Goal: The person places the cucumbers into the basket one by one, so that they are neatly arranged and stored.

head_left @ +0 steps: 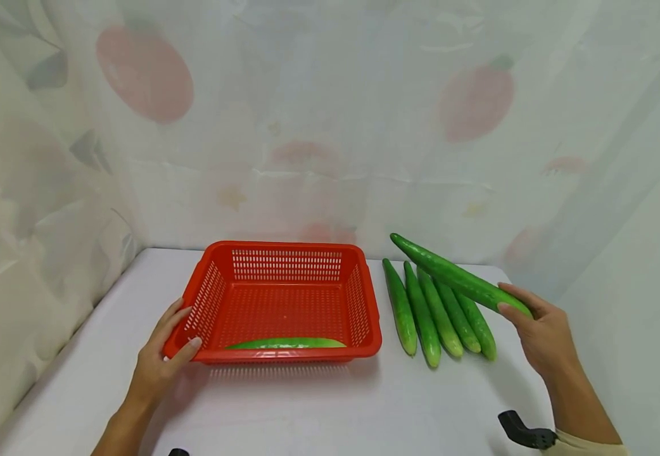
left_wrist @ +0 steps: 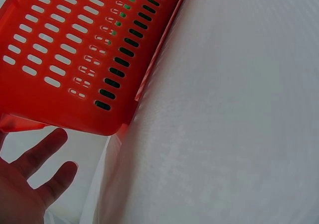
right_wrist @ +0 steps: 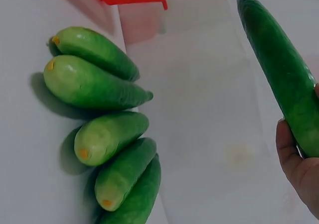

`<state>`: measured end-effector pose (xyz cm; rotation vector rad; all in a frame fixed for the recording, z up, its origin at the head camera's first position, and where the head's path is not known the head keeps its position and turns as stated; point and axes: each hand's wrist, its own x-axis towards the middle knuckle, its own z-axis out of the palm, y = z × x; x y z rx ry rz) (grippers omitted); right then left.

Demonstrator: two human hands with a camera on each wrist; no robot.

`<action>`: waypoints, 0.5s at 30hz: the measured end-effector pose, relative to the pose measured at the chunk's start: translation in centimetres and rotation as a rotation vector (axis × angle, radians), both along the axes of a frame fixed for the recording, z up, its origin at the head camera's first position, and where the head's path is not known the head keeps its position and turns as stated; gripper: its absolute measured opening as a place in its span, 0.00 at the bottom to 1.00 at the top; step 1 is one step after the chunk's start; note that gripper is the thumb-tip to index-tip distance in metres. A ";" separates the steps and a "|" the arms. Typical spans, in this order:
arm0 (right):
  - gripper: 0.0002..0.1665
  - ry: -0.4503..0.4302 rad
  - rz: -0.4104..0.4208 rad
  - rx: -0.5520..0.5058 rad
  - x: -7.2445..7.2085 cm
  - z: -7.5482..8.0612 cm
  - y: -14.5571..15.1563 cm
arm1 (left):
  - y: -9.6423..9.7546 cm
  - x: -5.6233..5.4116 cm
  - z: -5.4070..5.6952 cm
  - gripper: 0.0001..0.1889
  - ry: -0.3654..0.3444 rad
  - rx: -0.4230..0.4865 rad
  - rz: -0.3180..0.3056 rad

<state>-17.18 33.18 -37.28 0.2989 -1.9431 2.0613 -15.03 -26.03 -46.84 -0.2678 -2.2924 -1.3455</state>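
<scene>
My right hand (head_left: 545,329) grips a long green cucumber (head_left: 450,272) by its paler, thick end. Its thin tip points up and to the left, raised over a row of cucumbers (head_left: 429,323) on the white table. In the right wrist view, thumb and fingers wrap the held cucumber (right_wrist: 279,59) at the right edge. My left hand (head_left: 156,354) holds the front left corner of a red plastic basket (head_left: 279,356), thumb over the rim. From the left wrist, two spread fingers show below the slotted wall. Inside the basket, one cucumber (head_left: 287,342) lies along the front wall, partly hidden by the rim.
The row of cucumbers lies right of the basket, side by side with pale ends toward me. A patterned, pale curtain (head_left: 307,126) hangs behind the white table (head_left: 284,411) and along its left side. A white wall (head_left: 643,304) stands on the right.
</scene>
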 end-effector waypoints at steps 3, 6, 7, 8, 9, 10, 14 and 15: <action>0.23 0.001 0.018 0.035 0.0 0.5 -0.6 | 0.0 0.0 0.0 0.30 -0.001 -0.001 0.001; 0.23 0.004 0.036 0.087 -0.1 1.0 -1.4 | 0.0 0.0 -0.1 0.30 -0.004 0.002 0.003; 0.23 0.008 0.043 0.103 -0.2 1.2 -1.7 | -0.1 0.0 -0.1 0.30 -0.005 0.001 0.003; 0.23 0.012 0.052 0.116 -0.2 1.3 -2.0 | -0.1 0.0 -0.1 0.30 -0.005 0.003 0.003; 0.23 0.017 0.061 0.127 -0.3 1.4 -2.3 | -0.1 0.0 -0.1 0.30 -0.005 0.003 0.004; 0.23 0.022 0.067 0.140 -0.4 1.5 -2.6 | -0.1 0.0 -0.1 0.30 -0.008 0.005 0.006; 0.22 0.016 0.074 0.183 -0.7 1.6 -3.6 | -0.1 -0.1 -0.2 0.30 -0.011 0.008 0.003; 0.22 0.011 0.074 0.190 -0.7 1.7 -3.8 | 0.0 -0.1 -0.3 0.30 -0.013 0.005 0.004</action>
